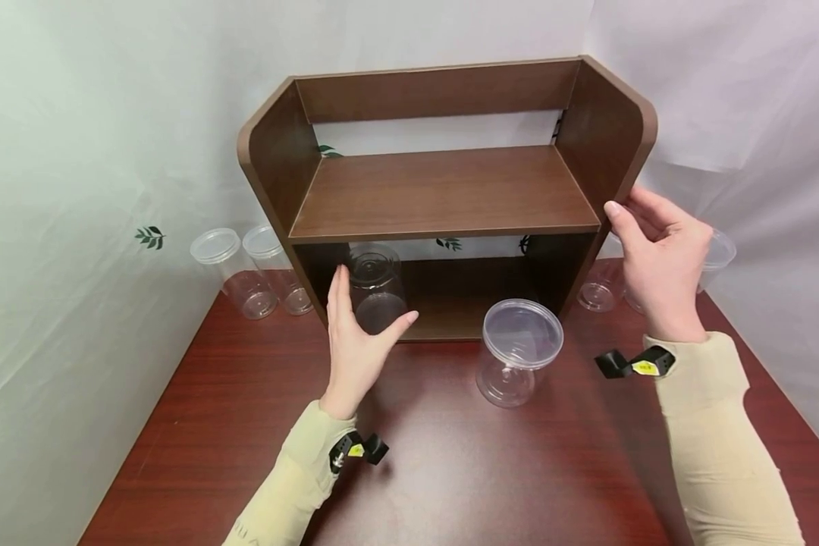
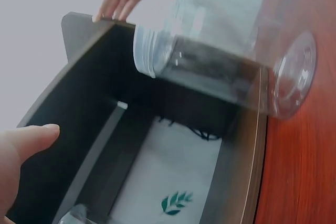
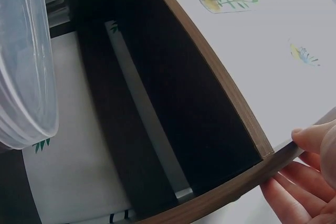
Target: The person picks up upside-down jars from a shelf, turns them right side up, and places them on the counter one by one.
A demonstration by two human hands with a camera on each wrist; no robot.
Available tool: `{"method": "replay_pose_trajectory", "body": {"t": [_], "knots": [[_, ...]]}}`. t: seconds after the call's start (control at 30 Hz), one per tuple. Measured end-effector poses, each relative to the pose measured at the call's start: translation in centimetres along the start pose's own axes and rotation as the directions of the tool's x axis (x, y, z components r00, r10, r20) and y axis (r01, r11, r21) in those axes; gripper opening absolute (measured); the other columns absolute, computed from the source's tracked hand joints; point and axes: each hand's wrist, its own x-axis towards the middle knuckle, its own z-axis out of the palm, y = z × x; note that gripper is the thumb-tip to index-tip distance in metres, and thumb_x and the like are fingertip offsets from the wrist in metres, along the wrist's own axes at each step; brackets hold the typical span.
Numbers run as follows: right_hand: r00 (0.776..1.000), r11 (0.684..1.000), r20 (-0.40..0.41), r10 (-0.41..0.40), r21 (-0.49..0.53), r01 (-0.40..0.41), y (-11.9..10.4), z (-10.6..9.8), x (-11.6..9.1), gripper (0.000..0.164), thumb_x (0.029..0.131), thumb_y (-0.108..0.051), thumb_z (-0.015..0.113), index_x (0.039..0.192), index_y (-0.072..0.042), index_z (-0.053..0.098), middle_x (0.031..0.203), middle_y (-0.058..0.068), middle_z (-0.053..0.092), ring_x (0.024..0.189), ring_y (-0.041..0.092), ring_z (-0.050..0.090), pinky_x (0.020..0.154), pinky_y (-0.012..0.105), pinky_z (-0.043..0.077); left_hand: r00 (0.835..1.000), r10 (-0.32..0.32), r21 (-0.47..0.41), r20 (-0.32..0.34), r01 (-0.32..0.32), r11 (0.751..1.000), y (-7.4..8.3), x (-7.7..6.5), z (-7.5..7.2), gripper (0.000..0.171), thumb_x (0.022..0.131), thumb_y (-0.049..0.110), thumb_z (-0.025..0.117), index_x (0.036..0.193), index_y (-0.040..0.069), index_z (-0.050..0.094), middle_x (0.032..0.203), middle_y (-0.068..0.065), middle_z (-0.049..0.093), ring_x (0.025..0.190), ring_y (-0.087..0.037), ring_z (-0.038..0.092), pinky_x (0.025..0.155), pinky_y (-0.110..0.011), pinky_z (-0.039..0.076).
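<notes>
A brown wooden two-tier shelf stands on the table. My right hand grips the edge of its right side panel, the thumb in front and the fingers behind, as the right wrist view also shows. Inside the lower compartment, at the left, is a clear jar. My left hand is at that jar's front left, thumb spread away from straight fingers; contact with the jar cannot be made out. In front of the shelf, right of my left hand, a wide clear jar stands upright with its translucent lid on.
Two clear lidded jars, one of them a tall jar, stand left of the shelf. More clear jars stand at its right, partly behind my right hand. White patterned cloth surrounds the reddish-brown table.
</notes>
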Motion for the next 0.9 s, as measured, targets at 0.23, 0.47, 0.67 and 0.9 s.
{"method": "replay_pose_trajectory", "body": {"t": [0.23,0.47,0.67,0.9], "knots": [[1.000,1.000,0.000,0.005,0.026,-0.005,0.0,0.1,0.0,0.032,0.086,-0.007,0.082,0.118,-0.009,0.077,0.108,0.005,0.076,0.092,0.009,0.073,0.081,0.019,0.057,0.999,0.000,0.007,-0.042,0.000,1.000,-1.0,0.6,-0.1,0.110,0.074,0.031,0.093,0.159,0.004,0.029,0.161,-0.016,0.027,0.149,-0.025,0.024,0.118,-0.049,0.025],[1.000,1.000,0.000,0.006,0.023,-0.006,0.0,0.1,0.1,0.032,0.086,-0.007,0.082,0.118,-0.009,0.078,0.109,0.005,0.075,0.092,0.009,0.073,0.081,0.019,0.057,0.994,-0.112,0.025,-0.019,0.113,0.993,-3.1,2.1,0.8,0.116,0.074,0.037,0.092,0.160,0.002,0.022,0.163,-0.014,0.027,0.147,-0.025,0.029,0.119,-0.046,0.027],[0.999,0.999,0.010,0.031,0.039,-0.032,-0.3,0.1,0.1,0.033,0.086,-0.006,0.082,0.118,-0.010,0.077,0.111,0.007,0.075,0.094,0.010,0.073,0.082,0.020,0.057,0.984,-0.180,0.015,-0.012,0.181,0.983,-4.1,2.8,1.5,0.113,0.075,0.037,0.092,0.159,0.002,0.024,0.159,-0.016,0.034,0.144,-0.027,0.035,0.117,-0.043,0.030],[1.000,0.997,0.004,0.029,0.067,-0.030,-0.1,0.1,0.1,0.032,0.085,-0.006,0.082,0.117,-0.008,0.078,0.108,0.006,0.075,0.092,0.010,0.073,0.081,0.019,0.057,0.980,-0.201,-0.032,0.002,0.201,0.979,-4.8,2.9,1.8,0.102,0.077,0.035,0.090,0.156,0.004,0.032,0.150,-0.013,0.046,0.136,-0.025,0.045,0.113,-0.043,0.035]]}}
